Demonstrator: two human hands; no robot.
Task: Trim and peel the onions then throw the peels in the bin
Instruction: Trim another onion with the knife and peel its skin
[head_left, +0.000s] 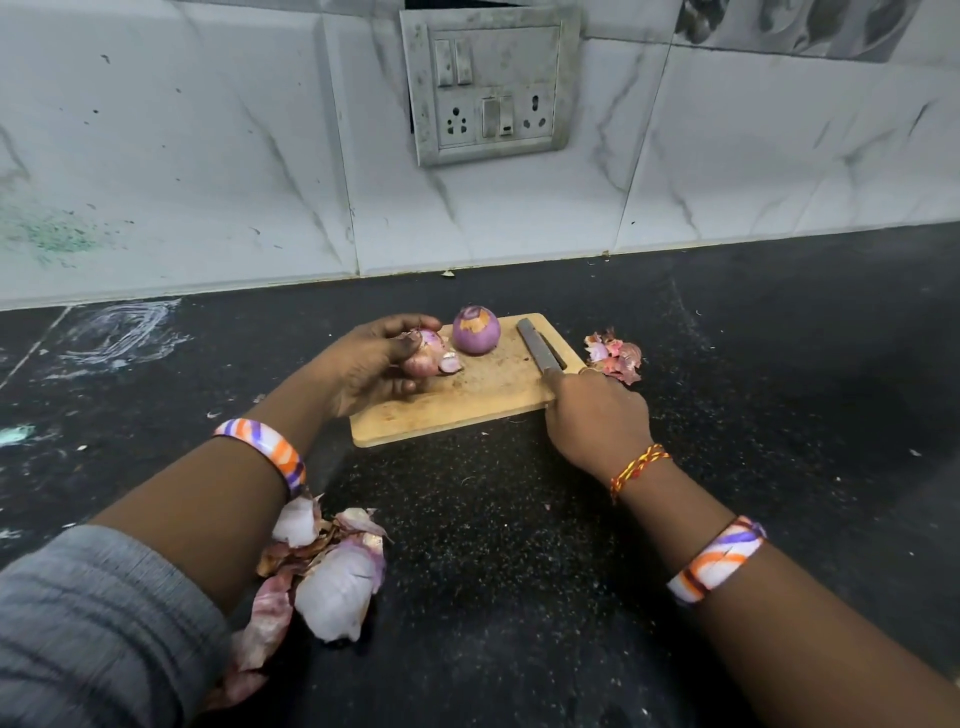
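A wooden cutting board (467, 400) lies on the black counter. A peeled purple onion (476, 330) stands at the board's far edge. My left hand (371, 364) grips a smaller unpeeled onion (427, 358) at the board's left end, and a cut-off piece (450, 362) lies beside it. My right hand (597, 418) holds the handle of a knife (539, 345), whose blade lies flat on the board's right side, pointing away from me. The handle is hidden inside the hand.
A heap of onion peels (327, 566) lies on the black counter (493, 545) under my left forearm. A smaller heap of peels (615, 356) sits just right of the board. A tiled wall with a switch and socket plate (488, 85) stands behind.
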